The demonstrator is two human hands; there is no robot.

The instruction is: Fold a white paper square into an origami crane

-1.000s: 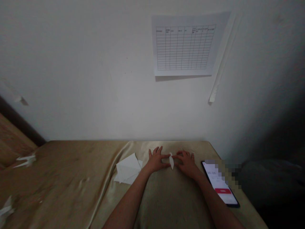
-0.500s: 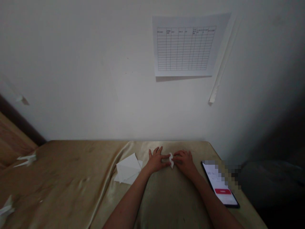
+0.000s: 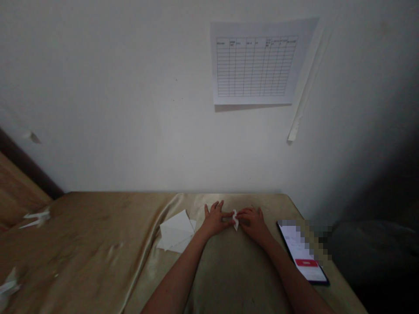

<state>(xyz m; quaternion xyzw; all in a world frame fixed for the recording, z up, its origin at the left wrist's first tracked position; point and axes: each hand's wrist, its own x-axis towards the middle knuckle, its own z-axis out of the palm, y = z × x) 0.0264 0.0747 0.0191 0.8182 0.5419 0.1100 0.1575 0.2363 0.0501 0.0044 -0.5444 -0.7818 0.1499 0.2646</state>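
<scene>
A small folded white paper [image 3: 235, 220] stands between my two hands over the gold cloth. My left hand [image 3: 216, 220] pinches its left side with thumb and index finger, the other fingers spread upward. From the right, my right hand [image 3: 253, 221] grips the same paper with its fingertips. A loose stack of white paper sheets [image 3: 176, 230] lies on the cloth, left of my left forearm. Which folds the small paper has is too small to tell.
A phone [image 3: 303, 253] with a lit screen lies right of my right forearm. Folded white paper pieces [image 3: 37, 218] [image 3: 9, 288] rest at the far left. Behind the cloth-covered table [image 3: 98, 244] rises a wall with a printed table sheet [image 3: 252, 65].
The fingers of my right hand have shifted slightly and drawn closer together at the small paper. My left hand has barely moved.
</scene>
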